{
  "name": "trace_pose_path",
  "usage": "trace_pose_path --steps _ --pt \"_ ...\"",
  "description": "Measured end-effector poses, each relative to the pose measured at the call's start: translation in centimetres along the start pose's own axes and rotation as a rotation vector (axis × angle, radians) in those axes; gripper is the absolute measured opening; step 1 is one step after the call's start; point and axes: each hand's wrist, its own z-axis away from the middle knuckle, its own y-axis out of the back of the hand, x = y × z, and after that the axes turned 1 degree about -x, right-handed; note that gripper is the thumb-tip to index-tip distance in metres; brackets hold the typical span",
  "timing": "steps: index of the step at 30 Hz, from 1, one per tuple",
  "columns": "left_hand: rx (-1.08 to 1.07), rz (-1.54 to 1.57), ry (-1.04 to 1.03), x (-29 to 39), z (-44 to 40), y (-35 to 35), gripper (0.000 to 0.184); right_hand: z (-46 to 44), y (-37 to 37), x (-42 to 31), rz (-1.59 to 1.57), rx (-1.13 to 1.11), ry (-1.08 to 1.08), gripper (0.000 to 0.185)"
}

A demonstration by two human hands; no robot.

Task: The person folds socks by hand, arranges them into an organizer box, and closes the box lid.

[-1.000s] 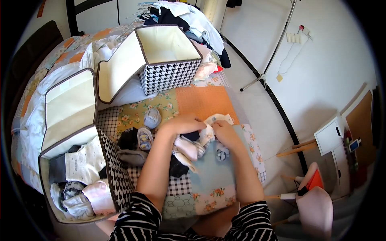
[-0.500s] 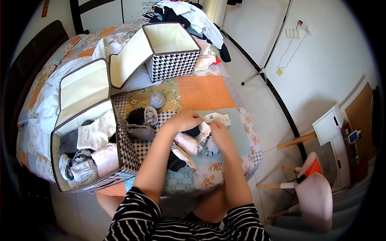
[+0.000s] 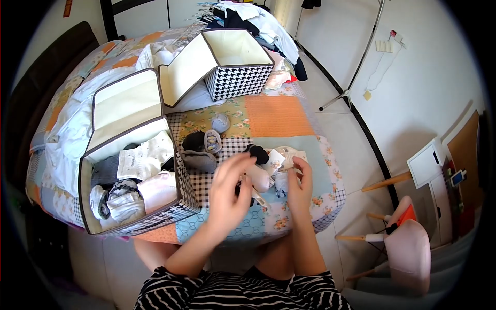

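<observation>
My left hand (image 3: 231, 188) is raised just left of a small pile of socks, its fingers curved but apart, holding nothing. At the pile's right side is my right hand (image 3: 300, 187), thumb and fingers separated with nothing visible between them. Between the hands lie a black sock bundle (image 3: 257, 154), a pale pink sock (image 3: 260, 178) and a white patterned sock (image 3: 275, 163). A cream sock (image 3: 292, 155) lies behind my right fingertips, and a blue-white sock (image 3: 280, 184) is beside that hand. My left hand partly hides the pile's near side.
A houndstooth storage box (image 3: 188, 199) with its lid raised holds several socks at left. Another open box (image 3: 240, 81) stands farther back. Rolled socks (image 3: 220, 123) lie between. Clothes (image 3: 258, 23) are heaped at the bed's far end. A pink chair (image 3: 408, 253) stands right.
Both hands have let go of the socks and come apart, the left one drawing back toward me. The black bundle and cream sock are now more exposed. The view has shifted slightly.
</observation>
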Motion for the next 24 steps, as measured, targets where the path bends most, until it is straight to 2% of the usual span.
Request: trace_pose_path --steps 1,5,7,10,11,14,16,19,21,24 --pt "0.020 -0.022 0.002 0.1 1.9 0.2 0.037 1.1 0.2 -1.6 0.086 -0.018 0.084 0.036" --pt "0.115 -0.018 0.125 -1.8 7.9 -0.1 0.046 5.5 0.0 -3.4 0.038 -0.052 0.305 0.040" --pt "0.075 -0.050 0.139 -3.2 8.6 -0.1 0.047 7.1 -0.4 -4.1 0.031 -0.141 0.370 0.042" --pt "-0.002 -0.133 0.132 -4.4 8.7 -0.4 0.052 7.8 -2.3 -5.1 0.199 -0.193 0.452 0.041" --pt "-0.041 -0.130 0.131 -4.4 8.5 -0.5 0.054 7.6 -2.9 -4.7 0.197 -0.185 0.414 0.028" --pt "-0.115 -0.200 0.160 -4.3 8.1 -0.4 0.062 6.6 -3.1 -2.1 0.144 -0.208 0.433 0.017" --pt "-0.114 -0.175 0.182 -4.8 8.8 -0.5 0.063 6.2 -3.2 -2.6 0.226 -0.255 0.469 0.015" --pt "0.045 0.032 0.098 -5.1 11.0 0.2 0.068 6.6 -2.8 -1.9 0.309 -0.336 0.538 0.015" --pt "0.135 0.117 0.083 -5.5 11.9 0.1 0.069 7.7 -2.7 -2.7 0.327 -0.348 0.507 0.015" --pt "0.154 0.158 0.056 -5.7 12.2 -0.2 0.071 8.9 -2.4 -4.0 0.296 -0.298 0.459 0.018"
